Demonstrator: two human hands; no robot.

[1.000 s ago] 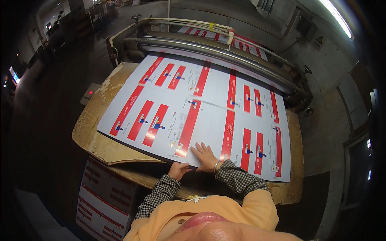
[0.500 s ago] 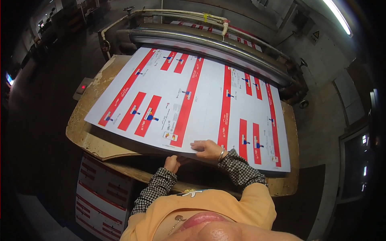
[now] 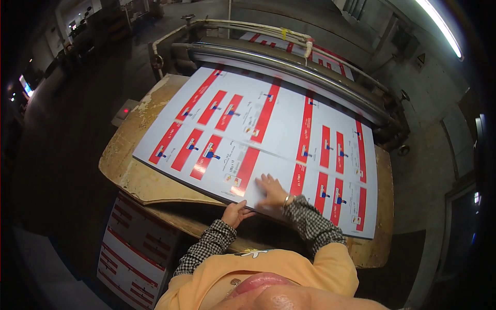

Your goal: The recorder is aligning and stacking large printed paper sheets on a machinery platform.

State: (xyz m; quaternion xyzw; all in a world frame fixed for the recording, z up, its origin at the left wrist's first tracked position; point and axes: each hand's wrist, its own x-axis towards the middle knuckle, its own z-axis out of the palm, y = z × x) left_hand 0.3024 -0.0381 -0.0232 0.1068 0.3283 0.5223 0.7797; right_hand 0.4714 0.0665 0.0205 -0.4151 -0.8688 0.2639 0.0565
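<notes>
A large white printed sheet (image 3: 248,181) with red bands and small blue figures lies on the wooden feed table in front of me. A second sheet of the same print (image 3: 289,119) lies beyond it, its far edge under the metal roller (image 3: 289,67); a seam crosses between the two. My left hand (image 3: 236,213) pinches the near edge of the nearer sheet, thumb on top. The fingers underneath are partly hidden. Flat on that sheet, right of a red band, rests my right hand (image 3: 272,191), fingers spread and slightly blurred.
The wooden table (image 3: 119,160) has worn, rounded edges and a front cutout. Pipes (image 3: 243,26) frame the rollers, and printed sheeting (image 3: 320,59) shows behind them. A small box with a red light (image 3: 125,110) sits at the left. More printed sheets (image 3: 126,258) stand below the table.
The far sheet has moved away toward the roller, showing more of the sheet nearer me. My right hand has come off the near edge and opened farther onto the paper. The view has shifted somewhat.
</notes>
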